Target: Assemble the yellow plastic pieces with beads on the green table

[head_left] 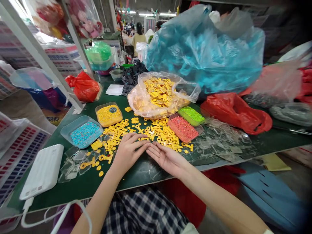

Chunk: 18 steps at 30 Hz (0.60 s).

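Both hands meet above the front of the green table, just before a spread of yellow plastic pieces (117,131). My left hand (130,150) is palm down, its fingers reaching right and its fingertips at the fingers of the other hand. My right hand (168,159) lies palm up with its fingers stretched out to the left. Nothing shows on the right palm. Whether something small sits between the left fingertips is too small to tell. A clear bag (143,107) heaped with more yellow pieces stands behind the hands.
Trays hold blue beads (86,131), yellow beads (109,115), red beads (184,128) and green beads (191,114). Clear plastic pieces (221,139) lie right. A white power bank (42,170) with a cable is at left. A large blue bag (204,55) stands behind.
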Motion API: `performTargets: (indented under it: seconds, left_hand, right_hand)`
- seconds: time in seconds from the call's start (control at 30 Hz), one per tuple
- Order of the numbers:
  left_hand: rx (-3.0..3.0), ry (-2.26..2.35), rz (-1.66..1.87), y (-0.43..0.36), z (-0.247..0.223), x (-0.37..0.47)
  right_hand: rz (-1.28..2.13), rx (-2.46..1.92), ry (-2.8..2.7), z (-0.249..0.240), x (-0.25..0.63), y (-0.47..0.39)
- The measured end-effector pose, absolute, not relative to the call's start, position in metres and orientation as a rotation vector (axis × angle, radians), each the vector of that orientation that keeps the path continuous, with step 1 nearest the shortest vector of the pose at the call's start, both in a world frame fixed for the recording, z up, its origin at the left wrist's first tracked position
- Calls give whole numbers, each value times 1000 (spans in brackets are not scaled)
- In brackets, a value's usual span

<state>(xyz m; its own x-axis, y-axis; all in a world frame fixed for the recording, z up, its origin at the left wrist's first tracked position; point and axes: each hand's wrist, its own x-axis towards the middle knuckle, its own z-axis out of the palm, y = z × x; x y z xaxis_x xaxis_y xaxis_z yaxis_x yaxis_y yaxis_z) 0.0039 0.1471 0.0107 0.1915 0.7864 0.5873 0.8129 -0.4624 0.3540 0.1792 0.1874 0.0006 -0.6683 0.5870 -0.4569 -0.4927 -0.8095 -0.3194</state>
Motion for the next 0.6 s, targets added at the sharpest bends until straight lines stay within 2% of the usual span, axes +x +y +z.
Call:
performTargets:
  seconds: [0.33, 0.6]
  left_hand:
    - [-2290, -1797, -1388, 150, 6, -1]
    - [-2241, -1836, -1463, 147, 4, -3]
  right_hand:
    - [2292, -808, -154, 13, 218, 204]
    - [1981, -836, -485, 42, 264, 266]
